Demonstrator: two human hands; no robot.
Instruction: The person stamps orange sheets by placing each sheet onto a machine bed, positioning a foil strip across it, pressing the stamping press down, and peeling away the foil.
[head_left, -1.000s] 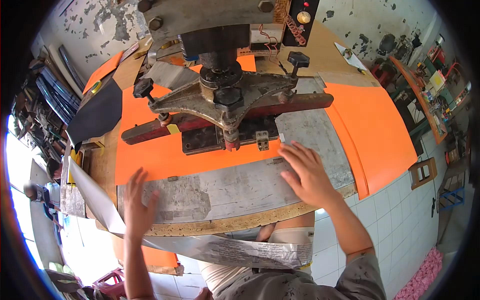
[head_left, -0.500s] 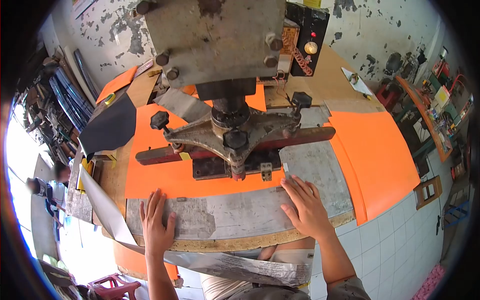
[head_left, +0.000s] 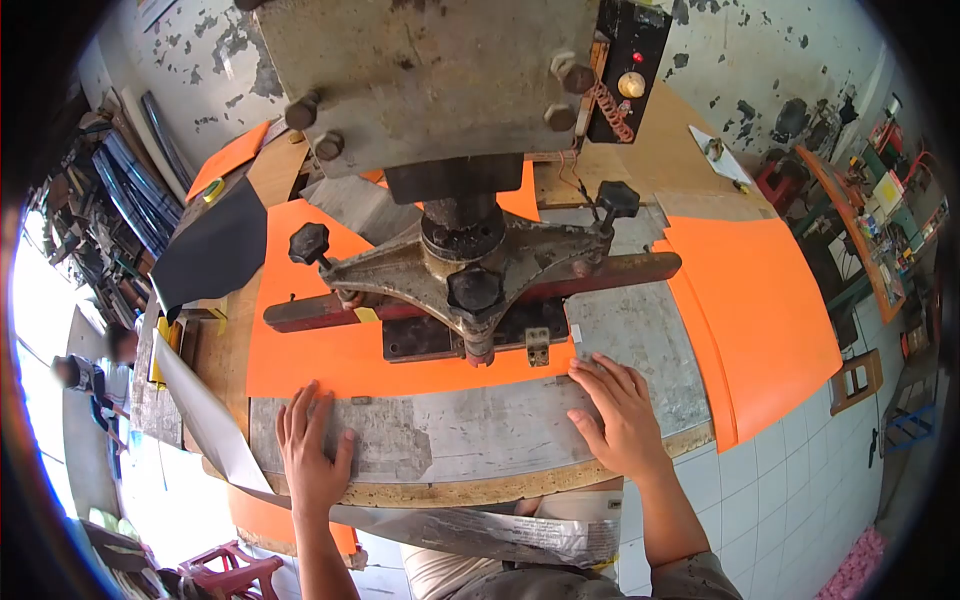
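An orange sheet (head_left: 300,345) lies flat on the grey metal bed of a press, partly hidden beneath the press head (head_left: 470,255). My left hand (head_left: 315,450) rests palm down at the sheet's front edge, fingers stretched out and fingertips touching it. At the sheet's front right corner is my right hand (head_left: 622,415), also palm down with its fingers extended and the thumb apart. Neither hand holds anything. Under the press head sits a dark rectangular plate (head_left: 420,340) with a small metal bracket (head_left: 538,346) at its right.
Several orange sheets (head_left: 750,320) are stacked at the right. A black sheet (head_left: 215,245) lies at the left, near a curled grey sheet (head_left: 205,410). Behind the press stands a black control box (head_left: 630,80). Another person (head_left: 95,385) appears far left, beyond a red stool (head_left: 235,570).
The view has shifted slightly, so the press head looks a little nearer. Both hands stay almost in place at the orange sheet's front edge.
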